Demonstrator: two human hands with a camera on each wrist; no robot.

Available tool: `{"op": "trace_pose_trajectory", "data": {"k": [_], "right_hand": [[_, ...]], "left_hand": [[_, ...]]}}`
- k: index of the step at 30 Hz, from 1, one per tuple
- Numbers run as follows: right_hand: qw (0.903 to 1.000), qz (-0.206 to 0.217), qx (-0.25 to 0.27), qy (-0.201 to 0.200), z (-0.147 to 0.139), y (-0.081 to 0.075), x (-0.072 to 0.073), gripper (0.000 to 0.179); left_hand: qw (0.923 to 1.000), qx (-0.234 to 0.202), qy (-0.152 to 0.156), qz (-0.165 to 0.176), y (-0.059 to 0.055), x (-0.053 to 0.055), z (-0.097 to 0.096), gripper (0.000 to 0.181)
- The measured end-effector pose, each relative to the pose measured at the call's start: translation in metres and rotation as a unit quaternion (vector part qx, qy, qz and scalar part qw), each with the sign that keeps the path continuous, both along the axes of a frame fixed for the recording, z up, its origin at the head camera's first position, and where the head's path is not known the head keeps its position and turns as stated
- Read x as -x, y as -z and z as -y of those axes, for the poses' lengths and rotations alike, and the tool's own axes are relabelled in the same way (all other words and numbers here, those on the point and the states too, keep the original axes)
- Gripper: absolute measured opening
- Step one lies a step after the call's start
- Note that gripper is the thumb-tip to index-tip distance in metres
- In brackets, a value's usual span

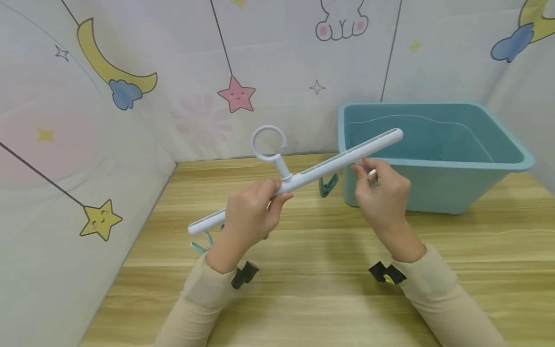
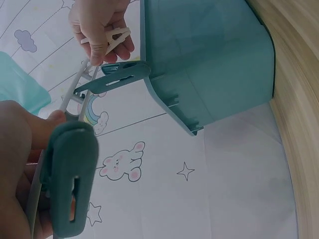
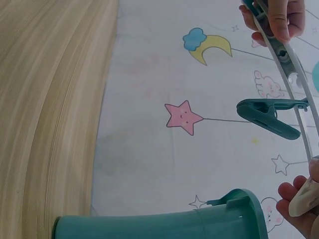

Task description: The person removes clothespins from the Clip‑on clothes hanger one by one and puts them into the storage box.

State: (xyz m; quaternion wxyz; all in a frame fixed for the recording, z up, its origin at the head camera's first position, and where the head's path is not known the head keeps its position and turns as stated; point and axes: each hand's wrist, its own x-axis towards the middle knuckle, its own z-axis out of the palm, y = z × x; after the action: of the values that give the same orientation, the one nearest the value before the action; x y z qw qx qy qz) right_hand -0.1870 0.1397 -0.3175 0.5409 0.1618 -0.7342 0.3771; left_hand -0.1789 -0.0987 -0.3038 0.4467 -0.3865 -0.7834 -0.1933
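Observation:
A white hanger (image 1: pixel 344 156) with a round hook (image 1: pixel 253 143) is held up at a slant, its right end higher. Gripping its bar just left of the hook's base is my left hand (image 1: pixel 251 207). Beneath the bar's right part, my right hand (image 1: pixel 386 190) pinches a white clothespin (image 2: pixel 118 36). A dark green clip (image 1: pixel 328 185) hangs from the bar between my hands. In the left wrist view another green clip (image 2: pixel 75 184) sits close by my left fingers. A lighter green clip (image 1: pixel 203 245) dangles under the left end, partly behind my left wrist.
At the right a teal bin (image 1: pixel 433 188) stands on the wood-grain table (image 1: pixel 303 308), its front rim just behind my right hand. The hanger's right end overlaps the bin's opening in the head view. A printed cloth (image 1: pixel 295 58) lines the back and left side.

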Motion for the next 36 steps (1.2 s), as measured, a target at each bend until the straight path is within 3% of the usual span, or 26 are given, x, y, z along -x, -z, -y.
{"op": "trace_pose_trajectory", "data": {"k": [10,21,36], "right_hand": [[0.9985,0.038,-0.001,-0.039,-0.004,-0.008,-0.007,0.010],[0.9981,0.046,-0.008,-0.041,-0.011,-0.014,-0.009,0.012],[0.9961,0.071,-0.045,-0.028,-0.038,-0.030,0.008,0.012]], "left_hand": [[1.0000,-0.003,0.001,-0.001,-0.003,0.001,0.005,0.025],[0.9996,-0.026,-0.008,-0.012,-0.006,0.002,0.012,0.026],[0.9992,-0.032,-0.021,-0.009,-0.011,0.002,0.017,0.024]]}}
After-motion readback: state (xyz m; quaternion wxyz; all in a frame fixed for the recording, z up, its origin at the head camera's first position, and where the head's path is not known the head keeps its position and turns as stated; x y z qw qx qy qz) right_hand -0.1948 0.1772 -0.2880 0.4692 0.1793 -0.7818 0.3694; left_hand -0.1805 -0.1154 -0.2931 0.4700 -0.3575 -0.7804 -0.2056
